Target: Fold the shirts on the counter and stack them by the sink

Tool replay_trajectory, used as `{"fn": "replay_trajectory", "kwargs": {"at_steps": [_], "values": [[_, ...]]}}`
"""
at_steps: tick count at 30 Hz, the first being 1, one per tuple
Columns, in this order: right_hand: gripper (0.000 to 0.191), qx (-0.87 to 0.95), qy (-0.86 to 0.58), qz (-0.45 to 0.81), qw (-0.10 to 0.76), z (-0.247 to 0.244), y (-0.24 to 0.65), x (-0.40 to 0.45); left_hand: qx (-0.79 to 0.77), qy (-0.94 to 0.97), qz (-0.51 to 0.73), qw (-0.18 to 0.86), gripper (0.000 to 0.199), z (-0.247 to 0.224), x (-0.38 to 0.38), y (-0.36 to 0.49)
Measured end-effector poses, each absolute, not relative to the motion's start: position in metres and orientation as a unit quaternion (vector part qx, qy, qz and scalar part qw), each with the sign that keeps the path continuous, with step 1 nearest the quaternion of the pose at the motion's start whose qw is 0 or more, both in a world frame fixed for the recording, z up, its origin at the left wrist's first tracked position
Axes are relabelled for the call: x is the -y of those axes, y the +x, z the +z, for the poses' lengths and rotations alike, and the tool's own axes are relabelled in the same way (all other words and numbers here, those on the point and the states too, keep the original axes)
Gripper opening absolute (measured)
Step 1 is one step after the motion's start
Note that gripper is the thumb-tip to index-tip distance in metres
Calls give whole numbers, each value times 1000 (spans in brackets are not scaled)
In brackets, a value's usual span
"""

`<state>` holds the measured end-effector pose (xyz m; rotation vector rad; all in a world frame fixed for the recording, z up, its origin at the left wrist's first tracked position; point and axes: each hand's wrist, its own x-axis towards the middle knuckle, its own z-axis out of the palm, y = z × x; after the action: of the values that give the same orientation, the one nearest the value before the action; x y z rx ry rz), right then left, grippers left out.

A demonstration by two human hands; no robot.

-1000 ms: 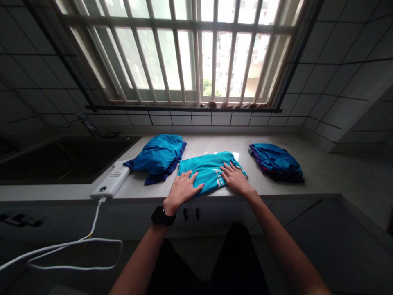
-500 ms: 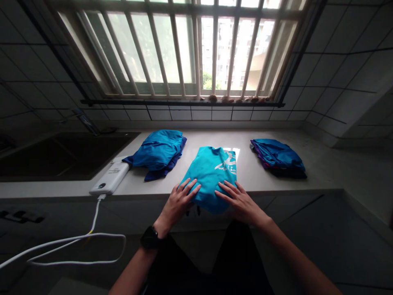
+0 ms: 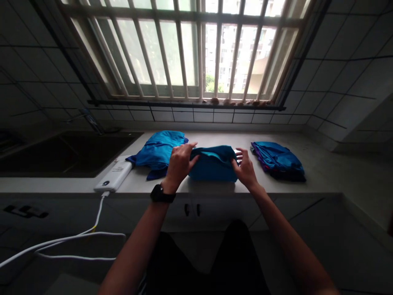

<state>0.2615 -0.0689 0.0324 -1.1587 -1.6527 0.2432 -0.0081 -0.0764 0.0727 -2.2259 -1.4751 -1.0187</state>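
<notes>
- The blue cloth (image 3: 213,167) is grasped at its two upper corners; at the left one, the thumb of the left hand (image 3: 179,163) is laid on the near face and the fingers are hooked over the top edge.
- At the other corner, the cloth is pinched by the right hand (image 3: 246,169), with the thumb pressed to the near side and the fingers curled and somewhat spread behind; their tips are partly hidden.
- The cloth is held tilted up in a folded, boxy shape above the front part of the white counter (image 3: 260,185), with a slack fold along its top. Whether its lower edge is touched by the counter cannot be told.
- A dark watch (image 3: 161,193) is worn on the left wrist.
- The left pile of clothes (image 3: 161,148) is partly covered by the left hand in this view, so little room is seen on that side.
- More counter surface is left between the right hand and the right pile of clothes (image 3: 279,159).
- The front edge of the counter is placed just nearer than the cloth.
- Farther left, a white power strip (image 3: 114,175) is set by the sink (image 3: 61,153), with a white cable (image 3: 100,213) plugged into its near end.
- The back is bounded by tiles and a barred window (image 3: 184,53).
</notes>
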Motion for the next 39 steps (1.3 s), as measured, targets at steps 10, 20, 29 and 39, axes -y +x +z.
{"fn": "replay_trajectory", "kwargs": {"at_steps": [10, 20, 29, 39], "values": [[57, 721, -667, 76, 172, -1, 228, 82, 613, -778, -132, -26, 53, 9, 58, 27], [51, 702, -505, 247, 436, 2, 238, 67, 538, -832, -124, 52, 77, -10, 144, -9], [44, 709, -255, 299, 585, 144, 141, 4, 554, -711, -363, 237, 64, 71, 130, -80], [50, 846, -442, 141, 263, 129, 17, -24, 754, -638, -133, 81, 59, 91, 47, -117]]}}
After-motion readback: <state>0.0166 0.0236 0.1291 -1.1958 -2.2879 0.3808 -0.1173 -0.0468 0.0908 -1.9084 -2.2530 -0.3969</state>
